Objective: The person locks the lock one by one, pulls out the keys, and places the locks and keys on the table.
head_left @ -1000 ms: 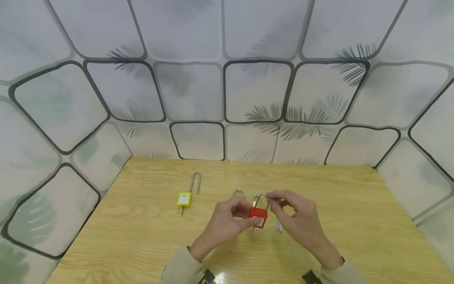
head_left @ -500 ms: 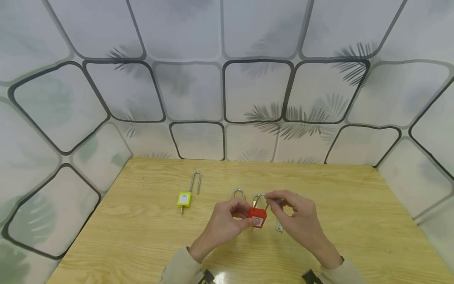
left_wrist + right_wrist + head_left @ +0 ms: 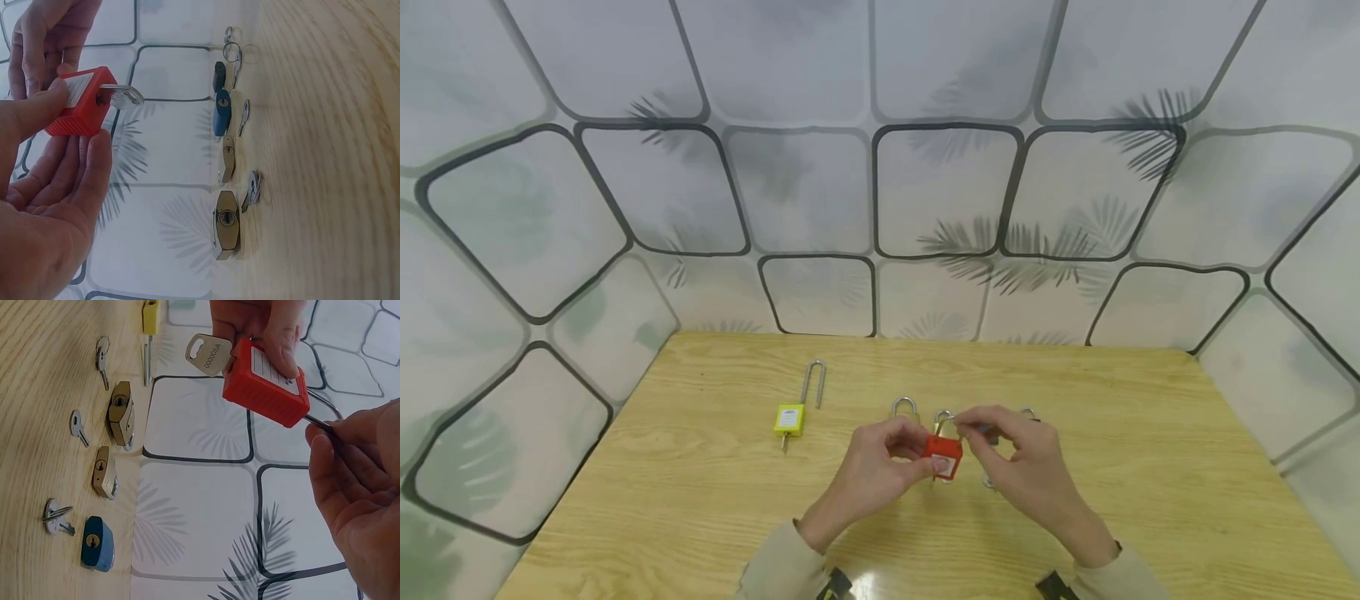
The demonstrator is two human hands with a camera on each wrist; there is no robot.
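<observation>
Hands [image 3: 951,467] gripping red padlock [image 3: 267,382] and shackle; key [image 3: 209,355] in its keyhole only in wrist views.

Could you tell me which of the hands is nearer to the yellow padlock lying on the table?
Left. The left hand holds the red padlock at mid-table, to the right of the yellow padlock. The right hand pinches the shackle on the red padlock's far side, further away.

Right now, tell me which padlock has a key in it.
The red padlock, held up in the left hand; the brass and blue ones lie keyless on the table.
</observation>
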